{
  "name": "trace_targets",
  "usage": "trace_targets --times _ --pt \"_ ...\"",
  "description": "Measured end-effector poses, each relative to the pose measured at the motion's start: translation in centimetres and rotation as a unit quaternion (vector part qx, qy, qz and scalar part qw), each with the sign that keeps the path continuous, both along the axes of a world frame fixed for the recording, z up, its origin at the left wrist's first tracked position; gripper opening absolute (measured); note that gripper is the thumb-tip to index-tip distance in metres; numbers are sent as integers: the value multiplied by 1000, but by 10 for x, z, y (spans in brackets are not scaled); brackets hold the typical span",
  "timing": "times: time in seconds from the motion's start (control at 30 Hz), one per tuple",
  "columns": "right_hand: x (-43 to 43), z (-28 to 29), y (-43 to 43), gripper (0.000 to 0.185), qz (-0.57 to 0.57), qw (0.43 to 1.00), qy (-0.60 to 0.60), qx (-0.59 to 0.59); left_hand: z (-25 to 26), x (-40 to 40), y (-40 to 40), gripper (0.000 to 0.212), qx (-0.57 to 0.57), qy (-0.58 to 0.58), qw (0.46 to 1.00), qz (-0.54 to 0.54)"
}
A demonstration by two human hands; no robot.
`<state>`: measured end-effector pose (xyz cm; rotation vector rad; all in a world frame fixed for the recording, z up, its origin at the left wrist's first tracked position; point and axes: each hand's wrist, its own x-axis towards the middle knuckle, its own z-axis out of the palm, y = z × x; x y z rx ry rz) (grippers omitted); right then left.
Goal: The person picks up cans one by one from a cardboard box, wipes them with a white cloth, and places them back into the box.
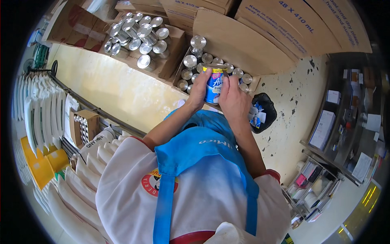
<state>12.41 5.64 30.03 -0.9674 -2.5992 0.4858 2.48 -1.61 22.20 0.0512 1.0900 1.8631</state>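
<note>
Above an open carton, a metal can (213, 87) with a blue paper label and a yellow band is held nearly upright. My left hand (199, 90) grips its left side, thumb near the upper rim. At the can's right edge are the bent fingers of my right hand (235, 96), touching the label; a narrow dark strip shows by these fingertips, too small to identify. Below and behind, the open carton (175, 73) contains several upright cans (190, 61), their lids facing up. One bare silver can (198, 43) stands higher than the others at the carton's back left corner.
Bare silver cans (145, 45) are piled on a cardboard box (173, 45) at the back left. A black-lined bin (269, 114) with label scraps stands to the right. White sacks (76, 195) fill the left side; a metal shelf (332, 158) stands right.
</note>
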Motion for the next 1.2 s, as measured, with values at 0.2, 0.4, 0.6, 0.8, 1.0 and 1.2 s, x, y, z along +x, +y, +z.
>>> trace_targets --times 0.2,0.4,0.6,0.8,1.0,1.2 --pt "21 -8 -33 16 6 996 -17 -87 4 -10 1 46 10 -22 999 38" --pt "54 -9 -37 15 16 983 -78 -163 -4 -15 -3 48 7 -17 999 39" --pt "27 -2 -26 18 -39 990 18 -132 2 -11 -4 45 -9 63 997 -38" --pt "20 -30 -18 18 -82 988 66 -108 5 -5 0 45 -77 149 986 -8" --pt "24 -15 -25 18 -42 997 -49 -44 5 3 -2 66 -66 285 955 55" --pt "20 -62 9 18 -80 995 -40 -54 5 9 -4 61 -68 419 905 18"
